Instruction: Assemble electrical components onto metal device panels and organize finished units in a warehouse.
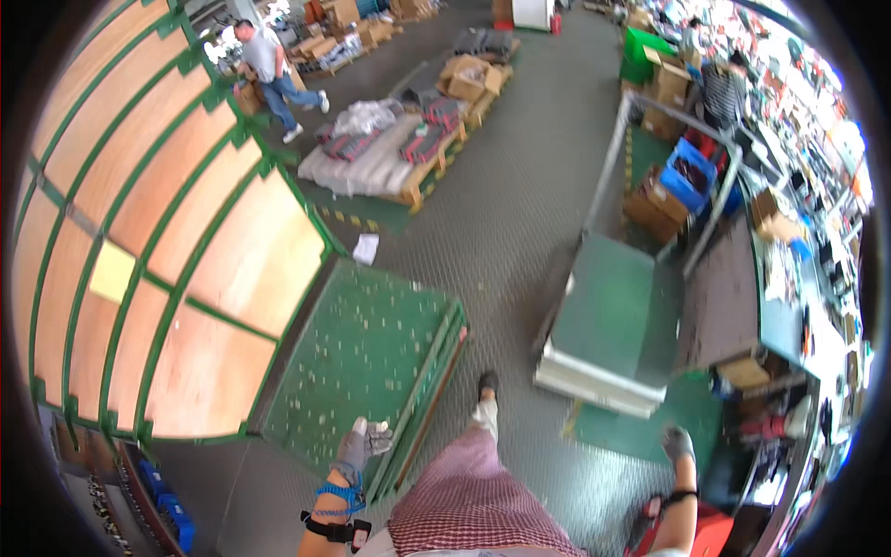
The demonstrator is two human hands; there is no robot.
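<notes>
My left hand (364, 442), in a grey glove with pale fingertips, hangs over the near end of a stack of green speckled panels (362, 343). Its fingers are apart and it holds nothing; whether it touches the panels I cannot tell. A blue band (342, 499) and a black strap are round that wrist. My right hand (679, 444), also gloved in grey, hangs at the right, nearest to a flat trolley (613, 311) with a green deck and a metal handle. The fingers of this hand are too blurred to read. One shoe (488, 381) shows ahead of me.
At the left rises a green-framed rack with wooden panels (232, 269). Ahead is a pallet (371, 167) with wrapped goods. A person (269, 70) walks at the far left. Cartons (657, 200), a blue crate (689, 174) and a cluttered workbench (780, 288) line the right. A red container (701, 531) stands near my right arm.
</notes>
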